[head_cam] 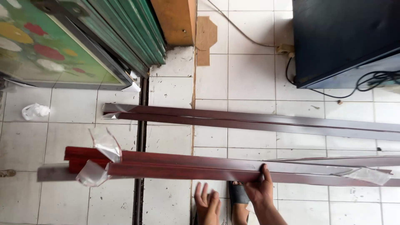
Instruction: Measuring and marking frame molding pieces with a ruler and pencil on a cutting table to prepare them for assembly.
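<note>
Below, right hand (259,188) gripping red moulding bundle (175,163), left hand (207,203) open.

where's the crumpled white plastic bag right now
In the head view the crumpled white plastic bag lies on the tiled floor at far left, just below the flowered framed panel and left of the far reddish-brown strips.

Gripping bundle of dark red mouldings (200,166) w/ right hand (259,189); left hand (207,204) open just below, over white tile floor (250,75).
</note>
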